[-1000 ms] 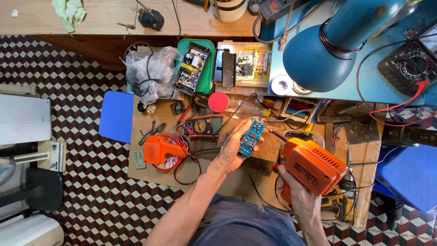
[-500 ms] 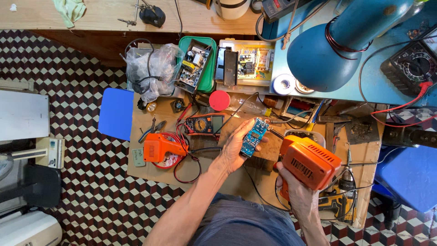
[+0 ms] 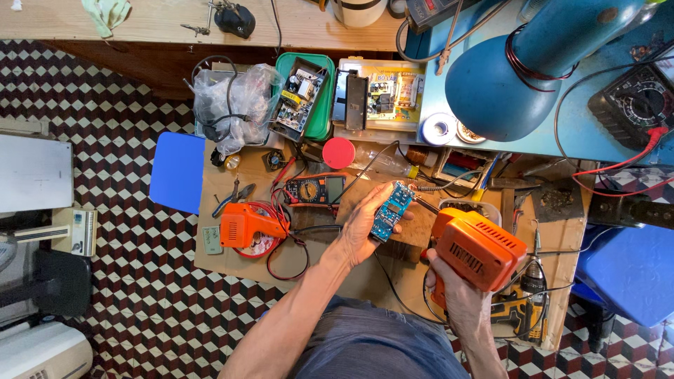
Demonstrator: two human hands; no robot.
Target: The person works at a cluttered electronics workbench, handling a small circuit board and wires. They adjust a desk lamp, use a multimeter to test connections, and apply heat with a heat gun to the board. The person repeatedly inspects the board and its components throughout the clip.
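Left hand (image 3: 363, 231) around blue circuit board (image 3: 390, 210), long axis up-right; right hand (image 3: 456, 298) gripping orange soldering gun (image 3: 477, 247), tip seemingly board-ward.

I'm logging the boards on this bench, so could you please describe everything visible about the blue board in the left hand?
The blue board is a small, narrow rectangle, seemingly a circuit board with tiny parts on its face. The left hand grips it from below, tilted, above the cluttered bench. The orange gun, in the right hand, points its thin tip at the board's upper end.

Crowded ahead, open cardboard near the body

Ahead of the left grip (image 3: 365, 228) a multimeter (image 3: 314, 189) and red cap (image 3: 339, 152) block; bare cardboard (image 3: 330, 263) lies beneath it; a drill (image 3: 523, 309) crowds the right grip (image 3: 456, 298).
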